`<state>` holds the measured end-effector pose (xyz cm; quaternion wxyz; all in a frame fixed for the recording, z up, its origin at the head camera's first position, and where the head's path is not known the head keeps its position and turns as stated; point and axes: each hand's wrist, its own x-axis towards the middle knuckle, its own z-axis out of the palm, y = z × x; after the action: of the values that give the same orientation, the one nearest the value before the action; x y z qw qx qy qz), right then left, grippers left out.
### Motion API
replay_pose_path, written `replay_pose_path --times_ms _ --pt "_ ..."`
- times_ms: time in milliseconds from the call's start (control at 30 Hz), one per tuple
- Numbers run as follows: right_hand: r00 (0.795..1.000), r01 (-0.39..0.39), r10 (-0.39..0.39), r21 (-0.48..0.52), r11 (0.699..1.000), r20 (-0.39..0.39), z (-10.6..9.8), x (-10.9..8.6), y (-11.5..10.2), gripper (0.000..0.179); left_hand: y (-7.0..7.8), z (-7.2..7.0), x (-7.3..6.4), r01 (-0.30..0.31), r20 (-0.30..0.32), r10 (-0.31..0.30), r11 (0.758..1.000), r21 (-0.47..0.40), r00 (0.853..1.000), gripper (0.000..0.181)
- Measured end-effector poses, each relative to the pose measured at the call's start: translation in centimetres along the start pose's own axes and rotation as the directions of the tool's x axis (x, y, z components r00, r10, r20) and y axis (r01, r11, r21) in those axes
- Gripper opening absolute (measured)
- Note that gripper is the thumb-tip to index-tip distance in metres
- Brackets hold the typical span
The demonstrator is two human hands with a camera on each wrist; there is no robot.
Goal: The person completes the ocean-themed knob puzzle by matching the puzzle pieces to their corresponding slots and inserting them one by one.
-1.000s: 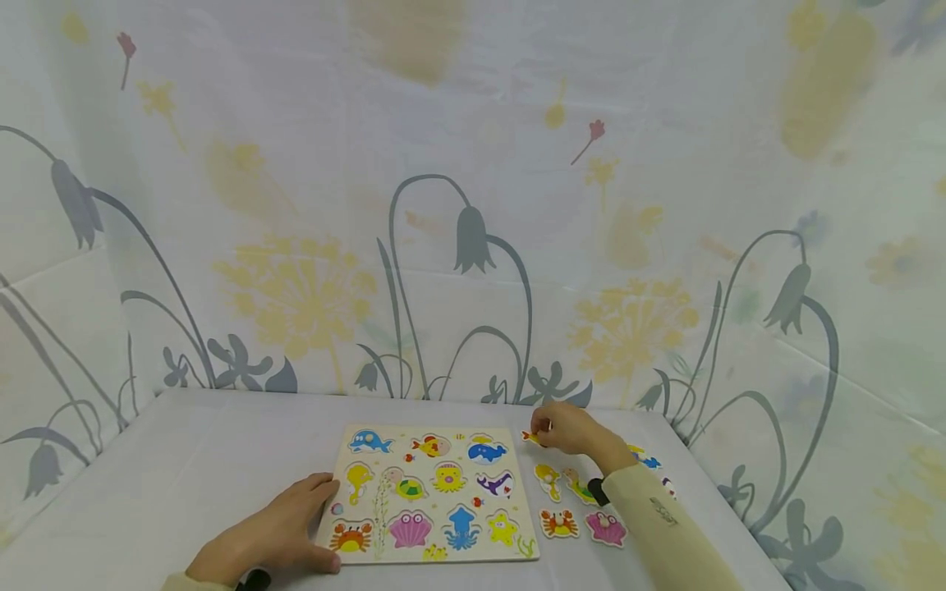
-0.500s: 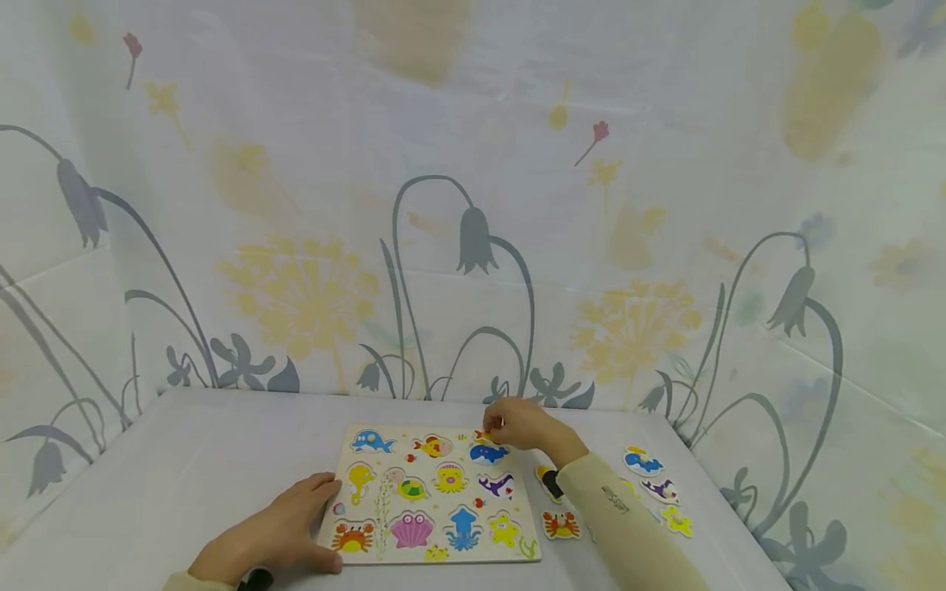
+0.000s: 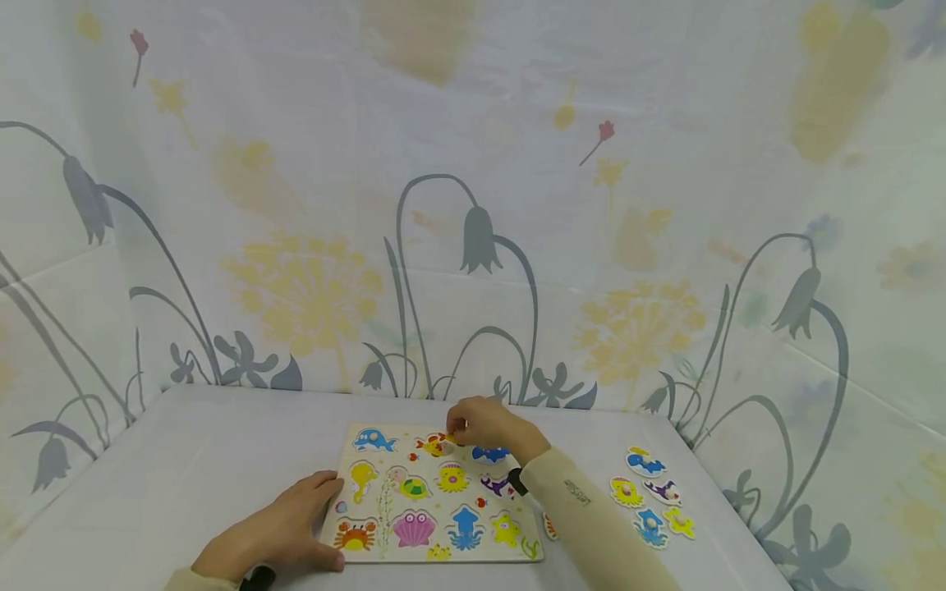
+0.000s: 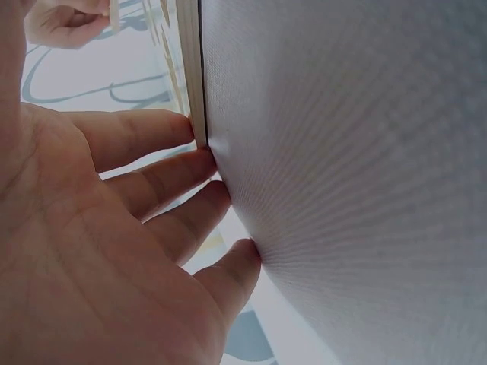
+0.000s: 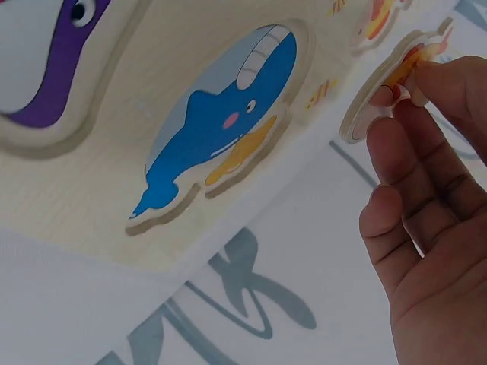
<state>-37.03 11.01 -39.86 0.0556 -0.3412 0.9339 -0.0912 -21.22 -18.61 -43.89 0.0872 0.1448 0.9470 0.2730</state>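
A wooden puzzle board [image 3: 442, 505] with sea-animal shapes lies flat on the table. My left hand [image 3: 277, 525] rests against its left side, thumb by the front corner. In the left wrist view, extended fingers [image 4: 144, 137] touch the board's edge [image 4: 192, 68]. My right hand [image 3: 488, 423] is over the board's back part, pinching a fish puzzle piece [image 5: 373, 106] between thumb and fingers. The piece is tilted, close to the printed fish shape [image 3: 432, 446]. A blue whale shape [image 5: 221, 122] shows near that hand in the right wrist view.
Right of the board lie loose pieces: a blue whale [image 3: 646, 462], an octopus [image 3: 626, 492], a purple whale [image 3: 662, 492], a squid [image 3: 650, 527] and a starfish [image 3: 679, 522]. My right sleeve [image 3: 591, 517] hides others. Behind the table hangs a flowered curtain [image 3: 310, 189].
My right hand has moved left with the fish piece, from beside the board, across the blue whale shape, to the fish shape. The left hand stays at the board's edge.
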Motion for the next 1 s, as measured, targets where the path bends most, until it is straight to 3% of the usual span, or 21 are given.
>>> replay_pose_path --times_ms 367,1000 --pt "0.999 0.035 -0.035 0.028 0.999 0.019 0.7 1.2 -1.4 0.006 0.1 0.0 -0.2 0.0 -0.007 0.0 1.0 -0.002 1.0 0.108" --pt "1.0 -0.001 0.001 0.022 1.0 0.029 2.1 2.7 -1.9 0.004 0.2 -0.1 0.0 0.015 -0.011 -0.015 1.0 0.007 1.0 0.108"
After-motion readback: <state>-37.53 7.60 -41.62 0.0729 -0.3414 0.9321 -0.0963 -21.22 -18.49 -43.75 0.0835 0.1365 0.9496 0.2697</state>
